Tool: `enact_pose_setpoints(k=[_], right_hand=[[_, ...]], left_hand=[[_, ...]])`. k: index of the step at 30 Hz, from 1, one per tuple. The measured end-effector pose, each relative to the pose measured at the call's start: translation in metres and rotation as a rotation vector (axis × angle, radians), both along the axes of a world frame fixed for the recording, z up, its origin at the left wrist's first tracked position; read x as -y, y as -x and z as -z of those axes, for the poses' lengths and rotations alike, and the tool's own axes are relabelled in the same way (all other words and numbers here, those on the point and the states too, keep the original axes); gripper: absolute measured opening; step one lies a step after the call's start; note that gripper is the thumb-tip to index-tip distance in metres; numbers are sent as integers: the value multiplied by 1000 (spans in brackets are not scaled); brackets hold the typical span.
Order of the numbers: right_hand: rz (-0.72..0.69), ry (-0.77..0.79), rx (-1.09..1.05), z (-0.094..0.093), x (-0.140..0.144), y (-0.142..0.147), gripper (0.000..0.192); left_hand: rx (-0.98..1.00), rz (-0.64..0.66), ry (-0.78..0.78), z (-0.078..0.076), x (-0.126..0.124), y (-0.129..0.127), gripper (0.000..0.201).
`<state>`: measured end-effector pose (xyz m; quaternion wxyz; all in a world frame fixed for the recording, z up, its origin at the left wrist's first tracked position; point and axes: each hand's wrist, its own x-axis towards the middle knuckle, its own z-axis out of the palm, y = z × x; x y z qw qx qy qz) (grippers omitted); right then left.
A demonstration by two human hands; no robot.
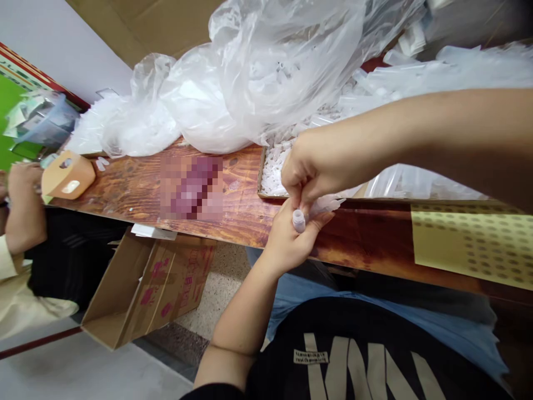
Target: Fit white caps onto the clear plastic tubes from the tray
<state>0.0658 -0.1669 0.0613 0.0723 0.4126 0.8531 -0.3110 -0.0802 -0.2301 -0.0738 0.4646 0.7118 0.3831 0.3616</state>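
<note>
My left hand (287,241) is wrapped round a small translucent plastic tube (298,222), its open, rimmed mouth pointing up at me. More clear plastic (328,204) sticks out beyond the thumb; whether it is the same tube I cannot tell. Just above, my right hand (314,169) is closed with fingertips pinched together, touching or almost touching the left fingers. What the right fingers hold, if anything, is hidden. Under the right hand lies a shallow cardboard tray (261,186) filled with small white plastic pieces (272,169).
Large clear bags (200,100) of white parts line the back of the wooden table (241,183). Clear tubes (433,180) lie at right beside a yellow dotted sheet (474,241). An orange basket (69,175) and another person's arm (25,205) are at left. An open carton (154,283) stands below.
</note>
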Motion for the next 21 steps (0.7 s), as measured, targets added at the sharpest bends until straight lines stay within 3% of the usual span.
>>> enact_pose_setpoints(k=[5,8,10,11,13,18,21], right_hand=[[-99,-142,179,-8,13,13,18],[-127,-100,55,-6,2,-4,14],[-5,18,-87,2,-14,-23,10],[141,-54,-167,7,-22,-32,12],[253,-198,-192,23,-37,-42,21],[-4,-409,62,64,-48,-24,20],[-33,-438,127,77,-49,-14,18]], left_hand=[[-26,-6,-25,-2,1,1,24],[-34,-1,-66,-3,-1,0,23],[-2,-23,-75,-3,-2,0,23],[15,-25,-79,-4,-2,0,23],[28,4,-100,-4,-1,1,20],[24,99,-156,-4,0,3,22],[32,95,-150,-2,1,4,32]])
